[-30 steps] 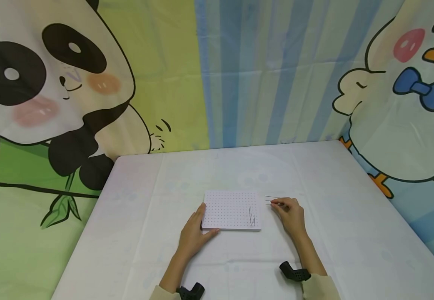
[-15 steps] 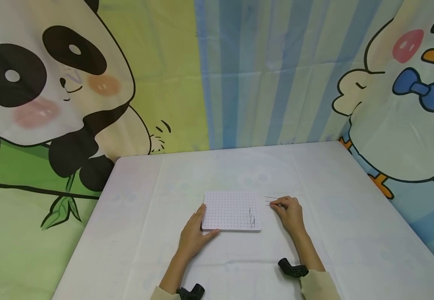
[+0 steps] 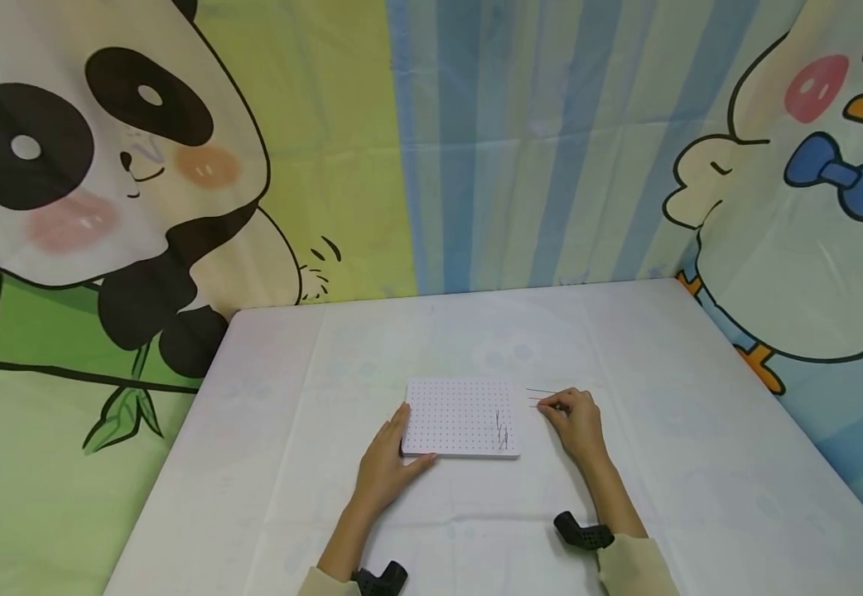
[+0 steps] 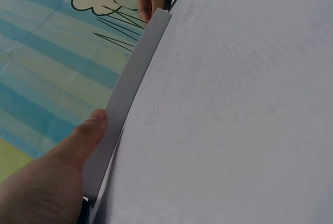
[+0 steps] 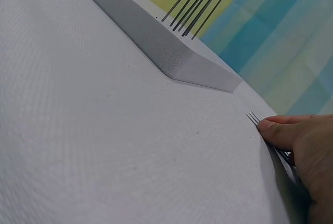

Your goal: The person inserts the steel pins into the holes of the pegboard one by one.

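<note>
A white perforated board (image 3: 452,418) lies on the table, with several thin metal pins (image 5: 193,16) standing up near its right front corner. My left hand (image 3: 384,465) holds the board at its left front corner, the thumb (image 4: 89,133) pressing the front side; its other fingers are partly hidden behind the board in the left wrist view. To the right of the board, my right hand (image 3: 577,425) pinches at thin metal pins (image 5: 253,117) lying on the tabletop. Their tips stick out past the thumb and finger, and how many are pinched is hidden.
White cloth covers the table (image 3: 372,348). A cartoon-printed curtain (image 3: 506,141) rises behind its far edge. Another thin pin (image 3: 539,390) lies just beyond the right fingertips. Black wrist cameras (image 3: 584,534) sit on both forearms.
The right hand and forearm have shifted very slightly upward, still at the pins. The left hand and the board have stayed in place.
</note>
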`<state>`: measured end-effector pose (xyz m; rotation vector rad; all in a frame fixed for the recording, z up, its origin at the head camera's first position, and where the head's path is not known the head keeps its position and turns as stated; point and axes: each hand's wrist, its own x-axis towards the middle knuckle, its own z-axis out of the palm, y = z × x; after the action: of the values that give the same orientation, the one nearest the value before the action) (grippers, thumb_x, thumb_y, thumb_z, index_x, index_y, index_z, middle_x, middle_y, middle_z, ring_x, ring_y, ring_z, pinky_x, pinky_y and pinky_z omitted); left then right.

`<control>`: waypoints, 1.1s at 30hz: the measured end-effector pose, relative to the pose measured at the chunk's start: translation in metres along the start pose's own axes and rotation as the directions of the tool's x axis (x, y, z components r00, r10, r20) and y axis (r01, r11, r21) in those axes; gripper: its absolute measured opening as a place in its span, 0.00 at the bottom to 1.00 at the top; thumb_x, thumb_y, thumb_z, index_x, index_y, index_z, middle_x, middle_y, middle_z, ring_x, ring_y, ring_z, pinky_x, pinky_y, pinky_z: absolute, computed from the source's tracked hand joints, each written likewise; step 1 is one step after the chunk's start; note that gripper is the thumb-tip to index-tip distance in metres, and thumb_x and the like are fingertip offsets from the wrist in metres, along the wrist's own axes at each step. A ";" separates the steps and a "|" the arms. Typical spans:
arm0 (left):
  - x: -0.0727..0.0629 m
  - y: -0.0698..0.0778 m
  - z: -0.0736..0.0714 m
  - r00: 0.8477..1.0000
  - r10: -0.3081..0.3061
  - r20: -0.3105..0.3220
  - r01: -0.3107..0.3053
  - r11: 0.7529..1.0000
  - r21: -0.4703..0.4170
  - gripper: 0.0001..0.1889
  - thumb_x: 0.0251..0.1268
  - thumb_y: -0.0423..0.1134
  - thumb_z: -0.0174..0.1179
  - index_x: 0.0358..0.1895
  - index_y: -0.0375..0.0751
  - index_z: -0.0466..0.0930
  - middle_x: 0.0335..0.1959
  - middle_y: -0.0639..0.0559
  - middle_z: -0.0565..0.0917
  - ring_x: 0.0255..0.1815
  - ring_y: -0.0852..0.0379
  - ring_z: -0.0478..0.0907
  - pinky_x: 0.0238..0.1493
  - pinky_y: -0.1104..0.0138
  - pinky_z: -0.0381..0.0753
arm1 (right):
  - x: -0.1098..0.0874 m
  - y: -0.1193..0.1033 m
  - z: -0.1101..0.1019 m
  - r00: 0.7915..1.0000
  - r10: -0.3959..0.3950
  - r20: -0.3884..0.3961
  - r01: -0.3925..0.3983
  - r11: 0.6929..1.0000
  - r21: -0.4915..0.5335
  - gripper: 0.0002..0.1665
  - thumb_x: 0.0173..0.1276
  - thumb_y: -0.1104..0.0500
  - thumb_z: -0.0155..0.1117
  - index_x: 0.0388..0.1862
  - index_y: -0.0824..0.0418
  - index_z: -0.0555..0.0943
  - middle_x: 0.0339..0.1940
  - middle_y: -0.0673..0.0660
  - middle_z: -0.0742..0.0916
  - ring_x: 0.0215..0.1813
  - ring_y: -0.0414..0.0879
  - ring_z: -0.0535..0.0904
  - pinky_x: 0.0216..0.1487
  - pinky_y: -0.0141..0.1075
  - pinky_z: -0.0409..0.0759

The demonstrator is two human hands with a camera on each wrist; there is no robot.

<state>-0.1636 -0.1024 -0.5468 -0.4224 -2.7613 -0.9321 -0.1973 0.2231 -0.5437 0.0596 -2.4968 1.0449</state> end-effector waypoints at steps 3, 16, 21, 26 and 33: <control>0.000 0.000 0.000 1.000 -0.002 -0.005 0.002 1.000 -0.004 0.49 0.48 0.60 0.66 0.70 0.36 0.55 0.69 0.44 0.61 0.67 0.44 0.60 0.64 0.52 0.61 | 0.000 0.001 0.000 1.000 -0.006 -0.003 0.006 1.000 -0.002 0.03 0.52 0.63 0.72 0.27 0.59 0.86 0.30 0.53 0.83 0.32 0.46 0.70 0.33 0.37 0.68; 0.000 -0.003 0.003 1.000 0.003 0.002 -0.003 1.000 0.016 0.50 0.48 0.61 0.65 0.70 0.36 0.55 0.69 0.44 0.61 0.67 0.44 0.60 0.64 0.53 0.61 | -0.008 -0.010 0.004 0.998 0.046 -0.035 -0.033 0.952 0.304 0.09 0.63 0.54 0.63 0.36 0.58 0.82 0.30 0.51 0.84 0.32 0.41 0.77 0.32 0.26 0.74; 0.001 -0.002 0.002 1.000 0.013 -0.009 -0.013 1.000 0.015 0.50 0.47 0.61 0.65 0.70 0.35 0.56 0.69 0.44 0.61 0.67 0.44 0.60 0.64 0.53 0.61 | -0.011 -0.028 0.010 0.999 0.013 0.043 -0.033 0.863 0.505 0.09 0.65 0.58 0.60 0.38 0.64 0.78 0.30 0.57 0.83 0.31 0.46 0.80 0.34 0.30 0.79; 0.001 -0.002 0.002 1.000 0.018 -0.009 -0.017 1.000 0.018 0.50 0.47 0.62 0.64 0.70 0.35 0.56 0.69 0.43 0.61 0.67 0.44 0.60 0.64 0.53 0.62 | -0.015 -0.048 0.005 0.990 -0.115 0.086 0.050 0.839 0.542 0.05 0.62 0.69 0.60 0.37 0.70 0.77 0.28 0.64 0.84 0.30 0.53 0.82 0.34 0.33 0.81; 0.001 -0.002 0.003 1.000 0.005 -0.003 -0.005 1.000 0.026 0.51 0.47 0.63 0.63 0.70 0.36 0.55 0.69 0.44 0.61 0.67 0.44 0.60 0.63 0.53 0.62 | -0.018 -0.072 -0.007 0.963 -0.251 0.092 0.183 0.869 0.460 0.06 0.55 0.76 0.64 0.32 0.73 0.78 0.27 0.63 0.84 0.29 0.53 0.82 0.32 0.34 0.82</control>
<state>-0.1651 -0.1023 -0.5498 -0.4238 -2.7650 -0.8942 -0.1642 0.1743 -0.4984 0.5652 -2.2494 1.5401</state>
